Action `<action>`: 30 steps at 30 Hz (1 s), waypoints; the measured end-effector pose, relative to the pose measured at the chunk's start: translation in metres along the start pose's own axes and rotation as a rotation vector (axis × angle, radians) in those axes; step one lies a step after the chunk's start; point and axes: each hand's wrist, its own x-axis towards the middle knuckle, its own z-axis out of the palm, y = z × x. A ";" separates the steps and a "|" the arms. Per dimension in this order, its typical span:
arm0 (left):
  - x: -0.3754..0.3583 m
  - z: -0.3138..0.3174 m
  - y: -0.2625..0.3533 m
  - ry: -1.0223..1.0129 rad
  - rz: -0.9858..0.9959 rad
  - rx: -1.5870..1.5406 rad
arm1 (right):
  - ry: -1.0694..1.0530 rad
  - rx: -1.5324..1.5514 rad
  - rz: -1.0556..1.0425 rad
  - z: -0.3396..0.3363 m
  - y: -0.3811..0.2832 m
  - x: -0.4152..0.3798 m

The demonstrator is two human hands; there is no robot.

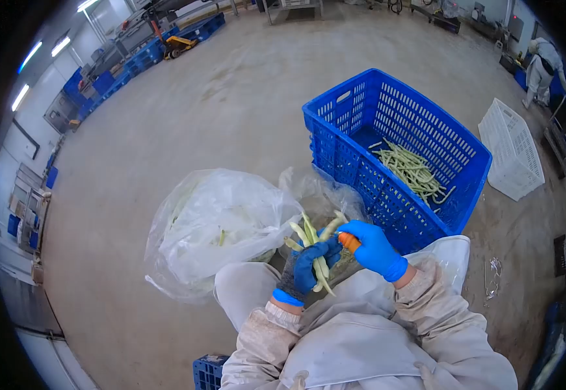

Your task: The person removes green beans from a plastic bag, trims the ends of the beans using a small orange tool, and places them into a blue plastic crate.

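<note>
A bunch of pale green bean pods (309,230) is held by my left hand (310,265), its gloved fingers wrapped round them while the ends stick out above and below. Closed round the orange handle (349,242) of a small tool is my right hand (375,250), in a blue glove, right beside the bunch. The tool's working end cannot be made out. To the left of my hands sits a clear plastic bag (221,207) with pods inside. Another clear bag (325,194) lies just beyond my hands, against the crate.
A blue perforated crate (341,146) stands front right, with many green beans (409,170) in it. Behind it to the right is a white crate (513,153). A person (544,68) bends over at the far right. A yellow pallet jack (177,45) stands far left.
</note>
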 end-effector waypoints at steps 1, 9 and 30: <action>-0.002 0.002 0.002 0.026 -0.006 -0.001 | 0.002 0.003 0.000 -0.001 0.002 0.000; -0.013 0.005 0.009 -0.053 0.229 0.363 | -0.149 0.506 0.291 -0.015 -0.009 -0.006; -0.014 0.026 -0.025 0.037 0.446 0.357 | 0.377 1.094 0.739 0.035 -0.016 -0.021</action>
